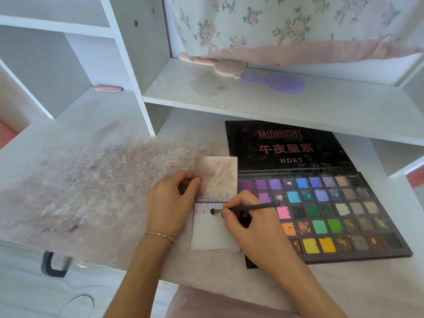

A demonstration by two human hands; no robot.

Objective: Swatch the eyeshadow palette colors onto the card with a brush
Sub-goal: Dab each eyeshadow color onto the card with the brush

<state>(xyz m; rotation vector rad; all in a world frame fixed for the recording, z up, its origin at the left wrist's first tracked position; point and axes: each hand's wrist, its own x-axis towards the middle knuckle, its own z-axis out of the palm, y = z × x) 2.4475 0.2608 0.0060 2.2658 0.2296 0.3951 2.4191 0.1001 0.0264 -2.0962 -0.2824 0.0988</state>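
Observation:
A large open eyeshadow palette (332, 214) with several coloured pans lies on the desk to the right, its black lid (286, 145) folded back flat. Left of it lies a small white card (213, 235) with a stained flap (215, 177) folded up above it. Several faint purple swatches run along the card's top edge. My right hand (250, 226) pinches a thin dark brush (247, 208), whose tip rests on the card near the swatches. My left hand (172, 203) holds the flap's left edge between thumb and fingers.
The white desk (91, 180) is smeared with pink and purple powder on the left. A shelf (252, 99) above the palette bears a pink bear-shaped item (227, 67) and a purple hand mirror (280, 82). Floral fabric (298, 26) hangs behind. A dark handle (51, 265) sits below the desk edge.

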